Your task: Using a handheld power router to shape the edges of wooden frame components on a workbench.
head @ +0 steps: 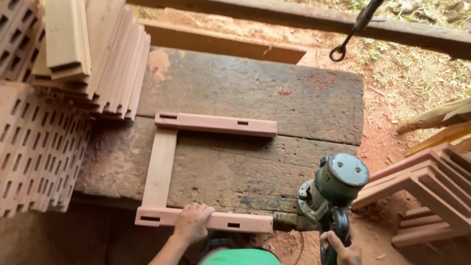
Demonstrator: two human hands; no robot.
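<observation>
We are pressing our left hand (pixel 192 223) flat on the near rail of a 3-piece wooden frame (pixel 159 168), fingers spread and curled over the rail's top rather than wrapped round it. The frame is lying on the dark plank workbench (pixel 261 95), its near rail sitting right at the bench's front edge. Our right hand (pixel 344 255) is closing round the handle of a green power router (pixel 335 189), which is hanging just off the bench's right end.

The frame is looking light and stiff — dry sawn rails with 2 slots cut in each — though we are judging its joints loose enough to rack if lifted by 1 corner, so a hold on the near rail beside the upright seems safest. The router is looking heavy and top-weighted, and its cord is trailing down by our leg.

Room is lying to the frame's right on bare planks. To the left, stacked boards (pixel 101 47) and slotted lattice panels (pixel 15 147) are crowding the bench edge; finished frames (pixel 440 190) are piling up on the right.
</observation>
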